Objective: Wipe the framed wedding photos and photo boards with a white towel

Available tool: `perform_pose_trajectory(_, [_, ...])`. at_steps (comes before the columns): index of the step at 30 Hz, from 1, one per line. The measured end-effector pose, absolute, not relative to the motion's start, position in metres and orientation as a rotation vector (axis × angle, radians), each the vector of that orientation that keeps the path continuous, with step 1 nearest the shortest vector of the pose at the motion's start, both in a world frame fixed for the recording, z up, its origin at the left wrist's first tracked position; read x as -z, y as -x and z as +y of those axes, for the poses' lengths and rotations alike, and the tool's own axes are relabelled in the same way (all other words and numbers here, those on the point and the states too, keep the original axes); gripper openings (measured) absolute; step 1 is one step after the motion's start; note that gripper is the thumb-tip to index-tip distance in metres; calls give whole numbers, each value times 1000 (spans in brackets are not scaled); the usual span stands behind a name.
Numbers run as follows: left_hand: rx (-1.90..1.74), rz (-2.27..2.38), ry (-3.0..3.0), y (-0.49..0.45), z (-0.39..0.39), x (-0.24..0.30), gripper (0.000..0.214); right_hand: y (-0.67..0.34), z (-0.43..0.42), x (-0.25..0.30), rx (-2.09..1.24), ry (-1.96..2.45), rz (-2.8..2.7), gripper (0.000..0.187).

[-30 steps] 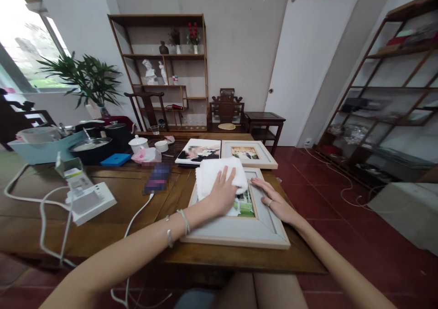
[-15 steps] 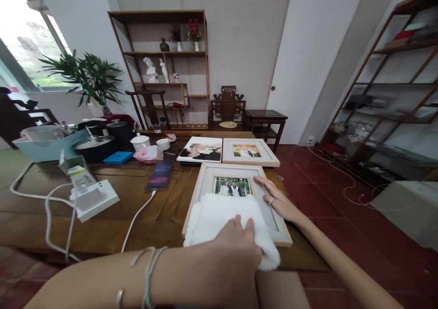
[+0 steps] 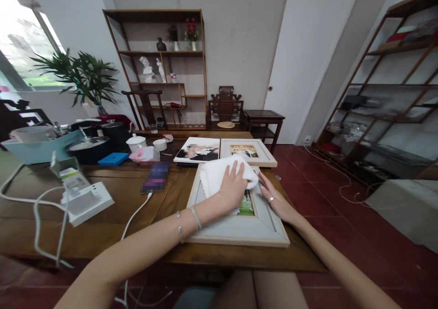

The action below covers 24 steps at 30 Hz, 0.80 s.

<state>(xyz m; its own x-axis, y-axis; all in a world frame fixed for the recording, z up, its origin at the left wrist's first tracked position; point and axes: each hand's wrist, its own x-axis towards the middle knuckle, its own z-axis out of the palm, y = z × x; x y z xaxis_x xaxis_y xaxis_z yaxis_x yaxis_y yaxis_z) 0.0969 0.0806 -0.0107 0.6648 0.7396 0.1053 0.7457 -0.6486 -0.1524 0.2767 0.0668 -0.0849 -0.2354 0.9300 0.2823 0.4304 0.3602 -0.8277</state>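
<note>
A white fluffy cloth lies over the upper part of a pale wooden picture frame. My left hand presses on the cloth with its fingers on top, holding it against the frame. The cloth covers most of the photo; a green lower corner shows below it. On the frame's right side rests my right hand, a ring on one finger and its fingers stretched along the border.
Behind are a second framed photo and a white-edged picture panel. To the left on the table are a blurred-out phone with a white cable, an opened white box, a blue box and pots.
My left hand has moved the cloth away from me, from the frame's near part to its far part. The near border now shows. My right hand stays on the right side.
</note>
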Motion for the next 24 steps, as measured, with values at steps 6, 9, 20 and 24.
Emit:
perform_pose_trajectory(6, [-30,-1037,2844,-110,78,14,32,-276,65,86,-734,1205,-1778,61])
perform_pose_trajectory(9, [-72,-911,2908,-105,46,7,28,-275,63,85,-701,1201,-1793,57])
perform_pose_trajectory(20, [-232,-1074,3030,-14,-17,-74,14,-281,66,79,-615,993,-2100,40])
perform_pose_trajectory(24, [111,-1298,2707,23,17,-86,14,-281,65,77,-603,952,-2126,39])
